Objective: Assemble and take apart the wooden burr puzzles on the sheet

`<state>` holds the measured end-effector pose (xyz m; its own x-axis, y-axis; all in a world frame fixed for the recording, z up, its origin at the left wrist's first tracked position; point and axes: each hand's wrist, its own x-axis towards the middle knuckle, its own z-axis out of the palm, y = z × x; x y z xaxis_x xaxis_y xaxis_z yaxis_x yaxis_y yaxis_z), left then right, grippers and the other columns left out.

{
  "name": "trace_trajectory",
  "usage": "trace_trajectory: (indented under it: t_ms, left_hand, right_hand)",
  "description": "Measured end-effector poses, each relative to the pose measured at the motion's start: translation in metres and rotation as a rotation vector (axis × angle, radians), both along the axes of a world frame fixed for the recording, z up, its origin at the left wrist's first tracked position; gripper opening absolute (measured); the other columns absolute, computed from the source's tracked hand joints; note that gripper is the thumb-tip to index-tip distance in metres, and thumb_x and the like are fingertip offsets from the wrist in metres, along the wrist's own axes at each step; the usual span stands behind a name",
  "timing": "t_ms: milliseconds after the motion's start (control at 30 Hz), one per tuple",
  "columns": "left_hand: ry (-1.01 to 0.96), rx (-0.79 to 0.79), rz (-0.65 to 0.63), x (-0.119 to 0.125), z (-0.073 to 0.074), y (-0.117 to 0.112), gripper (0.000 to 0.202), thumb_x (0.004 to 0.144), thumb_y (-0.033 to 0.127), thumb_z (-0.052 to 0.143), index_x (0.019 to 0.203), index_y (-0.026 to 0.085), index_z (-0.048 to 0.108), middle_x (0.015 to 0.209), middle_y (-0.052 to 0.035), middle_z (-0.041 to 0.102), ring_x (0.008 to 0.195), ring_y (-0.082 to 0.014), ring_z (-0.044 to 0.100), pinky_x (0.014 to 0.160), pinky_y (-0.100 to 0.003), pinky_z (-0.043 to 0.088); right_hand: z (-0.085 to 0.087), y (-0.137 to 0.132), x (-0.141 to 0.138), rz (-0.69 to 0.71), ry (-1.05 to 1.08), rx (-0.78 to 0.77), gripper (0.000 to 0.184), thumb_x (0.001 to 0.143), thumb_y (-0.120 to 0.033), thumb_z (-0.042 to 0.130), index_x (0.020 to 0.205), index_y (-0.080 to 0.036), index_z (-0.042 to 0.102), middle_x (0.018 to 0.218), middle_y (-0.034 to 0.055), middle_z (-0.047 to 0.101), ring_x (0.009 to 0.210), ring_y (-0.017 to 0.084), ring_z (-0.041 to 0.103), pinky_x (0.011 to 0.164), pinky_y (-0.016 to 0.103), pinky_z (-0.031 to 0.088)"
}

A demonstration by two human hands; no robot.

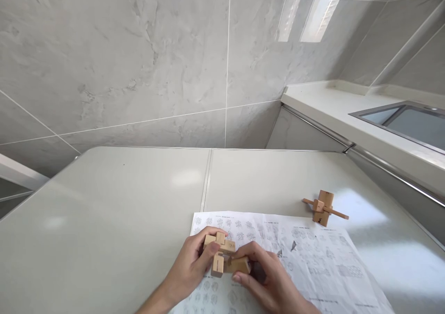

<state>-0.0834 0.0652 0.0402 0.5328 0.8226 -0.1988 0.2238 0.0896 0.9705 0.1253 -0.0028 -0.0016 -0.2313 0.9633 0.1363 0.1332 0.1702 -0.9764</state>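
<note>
My left hand (192, 260) is closed around a partly joined wooden burr puzzle (219, 243), its thumb pressing on the near face. One notched block points toward me from the underside of the puzzle. Between the thumb and fingers of my right hand (263, 271) is a wooden puzzle piece (240, 264), held against the right side of the puzzle. Whether that piece is locked into the others cannot be made out. Both hands are above a printed instruction sheet (295, 267) covered with small line diagrams.
Farther right, past the sheet's upper edge, lies another wooden puzzle (323, 208) with a thin rod through it. The pale folding table (114, 221) has a seam across its middle. A counter (320, 98) with a sink (406, 121) stands at the right, and a grey tiled wall (139, 63) rises behind.
</note>
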Motion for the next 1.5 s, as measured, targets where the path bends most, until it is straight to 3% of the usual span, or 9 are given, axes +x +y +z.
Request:
trace_trajectory:
  t_ms: [233,433,633,767,867,967,1100,1267,1500]
  left_hand:
    - [0.058,0.056,0.023,0.0,0.0,-0.002,0.049,0.104,0.065,0.054,0.113,0.02,0.071,0.078,0.0005,0.06,0.065,-0.0144,0.045,0.061,-0.024,0.038]
    - [0.1,0.062,0.02,-0.001,-0.007,-0.002,0.053,0.104,0.067,0.054,0.126,0.021,0.067,0.079,0.0007,0.06,0.066,-0.0144,0.047,0.061,-0.024,0.038]
    - [0.005,-0.013,-0.029,-0.004,-0.007,-0.005,0.063,0.094,0.07,0.067,0.134,0.021,0.062,0.084,-0.0005,0.059,0.067,-0.0141,0.047,0.061,-0.024,0.042]
    - [-0.019,0.018,-0.083,-0.001,-0.001,-0.005,0.065,0.075,0.054,0.092,0.126,0.025,0.066,0.096,-0.0018,0.062,0.075,-0.016,0.054,0.064,-0.025,0.047]
    - [0.014,0.075,-0.079,0.001,0.0,-0.005,0.06,0.074,0.047,0.095,0.123,0.027,0.066,0.108,-0.0041,0.066,0.086,-0.0198,0.06,0.072,-0.028,0.051]
    - [-0.006,0.015,-0.054,-0.001,-0.005,-0.006,0.065,0.079,0.046,0.091,0.133,0.028,0.06,0.111,-0.0054,0.066,0.093,-0.0227,0.065,0.081,-0.032,0.055]
    - [-0.007,0.041,-0.07,-0.004,-0.01,-0.008,0.09,0.071,0.035,0.098,0.147,0.032,0.05,0.123,-0.0066,0.065,0.108,-0.0272,0.067,0.095,-0.038,0.055]
    - [0.05,0.185,-0.061,0.0,-0.007,-0.008,0.06,0.088,0.025,0.083,0.14,0.034,0.056,0.125,-0.0055,0.064,0.108,-0.0247,0.067,0.095,-0.036,0.055]
    - [0.092,0.225,-0.033,0.0,-0.005,-0.004,0.06,0.078,0.035,0.094,0.131,0.033,0.065,0.113,-0.0043,0.06,0.101,-0.025,0.063,0.086,-0.034,0.052]
  right_hand:
    - [0.004,0.003,0.002,-0.032,-0.078,0.173,0.028,0.108,-0.052,0.059,0.106,-0.026,0.07,0.075,-0.0014,0.063,0.059,0.014,0.047,0.056,0.025,0.038]
    - [-0.001,-0.002,0.002,-0.071,-0.11,0.052,0.03,0.109,-0.038,0.055,0.138,-0.028,0.053,0.08,-0.0016,0.067,0.061,0.015,0.052,0.056,0.024,0.041]
    - [-0.012,-0.003,-0.001,-0.134,-0.183,0.097,0.015,0.105,-0.036,0.062,0.115,-0.026,0.066,0.072,-0.0033,0.065,0.056,0.014,0.056,0.054,0.022,0.044]
    - [-0.009,-0.001,-0.001,-0.18,-0.183,0.138,0.014,0.103,-0.031,0.064,0.114,-0.027,0.071,0.074,-0.0021,0.069,0.06,0.015,0.062,0.057,0.023,0.049]
    - [-0.004,-0.001,0.0,-0.194,-0.171,0.099,0.016,0.102,-0.03,0.063,0.115,-0.025,0.071,0.073,-0.002,0.068,0.06,0.016,0.062,0.058,0.024,0.05]
    - [0.0,-0.001,0.001,-0.181,-0.143,0.068,0.02,0.105,-0.032,0.059,0.12,-0.024,0.07,0.075,-0.001,0.067,0.06,0.016,0.061,0.058,0.025,0.05]
    - [0.0,0.0,0.002,-0.167,-0.068,0.011,0.024,0.108,-0.037,0.056,0.123,-0.023,0.068,0.075,-0.0001,0.067,0.061,0.017,0.062,0.06,0.027,0.05]
    - [-0.001,0.0,0.003,-0.139,0.001,-0.05,0.025,0.11,-0.041,0.053,0.122,-0.021,0.064,0.072,-0.0012,0.065,0.06,0.017,0.064,0.061,0.027,0.05]
    - [-0.008,-0.004,0.001,-0.142,-0.041,-0.041,0.019,0.109,-0.038,0.055,0.119,-0.023,0.062,0.069,-0.0026,0.065,0.058,0.016,0.062,0.058,0.027,0.048]
